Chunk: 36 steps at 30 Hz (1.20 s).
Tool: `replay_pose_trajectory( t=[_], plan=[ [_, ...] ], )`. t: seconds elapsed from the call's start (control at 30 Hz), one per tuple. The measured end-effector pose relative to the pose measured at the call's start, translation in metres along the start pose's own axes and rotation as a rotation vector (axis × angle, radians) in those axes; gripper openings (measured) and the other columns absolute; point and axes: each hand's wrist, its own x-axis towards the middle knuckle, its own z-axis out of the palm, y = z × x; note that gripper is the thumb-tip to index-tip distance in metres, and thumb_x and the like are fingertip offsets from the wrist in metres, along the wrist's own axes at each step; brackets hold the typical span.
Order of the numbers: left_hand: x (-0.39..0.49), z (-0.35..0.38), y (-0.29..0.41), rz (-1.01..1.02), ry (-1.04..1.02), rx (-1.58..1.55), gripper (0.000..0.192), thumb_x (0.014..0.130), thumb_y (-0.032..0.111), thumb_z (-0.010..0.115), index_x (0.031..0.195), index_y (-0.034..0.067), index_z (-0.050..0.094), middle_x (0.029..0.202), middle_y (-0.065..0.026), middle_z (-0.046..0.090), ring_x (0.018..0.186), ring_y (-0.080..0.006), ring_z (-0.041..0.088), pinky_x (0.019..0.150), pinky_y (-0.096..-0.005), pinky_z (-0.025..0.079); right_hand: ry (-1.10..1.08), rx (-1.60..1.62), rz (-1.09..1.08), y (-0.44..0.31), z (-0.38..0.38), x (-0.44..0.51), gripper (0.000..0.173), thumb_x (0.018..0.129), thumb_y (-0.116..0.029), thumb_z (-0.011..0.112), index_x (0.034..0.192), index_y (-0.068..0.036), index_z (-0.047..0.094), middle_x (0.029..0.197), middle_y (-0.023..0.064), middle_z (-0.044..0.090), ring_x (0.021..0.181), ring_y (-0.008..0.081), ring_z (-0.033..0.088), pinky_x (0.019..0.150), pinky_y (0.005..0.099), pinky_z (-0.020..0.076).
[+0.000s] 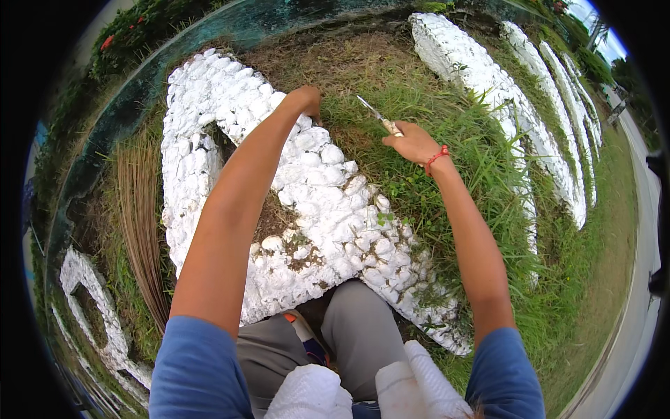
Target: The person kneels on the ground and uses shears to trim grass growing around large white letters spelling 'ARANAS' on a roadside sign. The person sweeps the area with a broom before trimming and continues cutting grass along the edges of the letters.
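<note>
My right hand (417,144) grips the pale handle of a knife (370,108), its narrow metal blade angled up and to the left over the grass (361,73). At the edge of a white-painted stone letter form (324,173), my left hand (310,100) reaches down, bent at the wrist. Its fingers are mostly hidden behind the back of the hand, so what they touch is unclear. Taller green grass (466,141) grows around and beyond my right hand. Small leafy weeds (386,218) poke out between the stones lower down.
A bundle of thin brown sticks (137,209) lies left of the letter. More white stone forms stand at the right (471,63) and lower left (99,304). A mossy low wall (225,26) curves behind, with flowering shrubs (131,36) past it. A paved road (641,209) runs along the right.
</note>
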Motion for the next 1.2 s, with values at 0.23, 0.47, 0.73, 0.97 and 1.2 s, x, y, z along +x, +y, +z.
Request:
replay_pose_trajectory(
  t=[0.23,0.47,0.73,0.97,1.2],
  plan=[
    [0.007,0.014,-0.011,-0.042,0.258,-0.329,0.036,0.058,0.025,0.084,0.084,0.005,0.069,0.094,-0.0131,0.066,0.086,-0.0288,0.063,0.075,-0.0364,0.051,-0.004,-0.570,-0.004,-0.048,0.043,0.033,0.042,0.073,-0.032,0.059,0.105,-0.004,0.063,0.114,0.0179,0.054,0.106,0.0331,0.054,0.092,0.0504,0.0362],
    [0.005,0.018,-0.015,0.060,0.390,-0.352,0.032,0.058,0.021,0.081,0.083,0.006,0.070,0.083,-0.0153,0.067,0.079,-0.0288,0.064,0.072,-0.0353,0.051,-0.003,-0.410,-0.071,-0.070,0.059,0.072,0.029,0.072,-0.019,0.056,0.093,-0.001,0.066,0.097,0.0179,0.065,0.092,0.0329,0.063,0.081,0.0413,0.0490],
    [-0.004,0.003,-0.030,0.160,0.271,-0.589,0.037,0.066,0.031,0.077,0.092,0.006,0.069,0.094,-0.0145,0.067,0.087,-0.0290,0.063,0.078,-0.0374,0.049,-0.009,-0.213,0.051,-0.041,0.055,0.063,0.048,0.072,-0.035,0.062,0.100,0.004,0.063,0.103,0.0240,0.062,0.095,0.0355,0.061,0.083,0.0390,0.0499],
    [-0.019,-0.032,-0.017,-0.032,-0.017,0.126,0.049,0.066,0.045,0.076,0.091,0.003,0.069,0.092,-0.0115,0.067,0.088,-0.0287,0.061,0.074,-0.0424,0.044,-0.140,-0.326,0.050,-0.048,0.035,0.058,0.052,0.068,-0.040,0.061,0.093,0.006,0.064,0.095,0.0224,0.063,0.087,0.0324,0.063,0.077,0.0386,0.0505],
    [-0.016,-0.025,-0.008,0.001,0.010,0.065,0.032,0.068,0.037,0.076,0.083,0.010,0.070,0.085,-0.0128,0.066,0.084,-0.0284,0.062,0.072,-0.0417,0.047,-0.119,-0.344,-0.046,-0.053,0.041,0.061,0.054,0.065,-0.042,0.061,0.080,0.011,0.063,0.084,0.0254,0.063,0.077,0.0344,0.063,0.073,0.0399,0.0509]
  ],
)
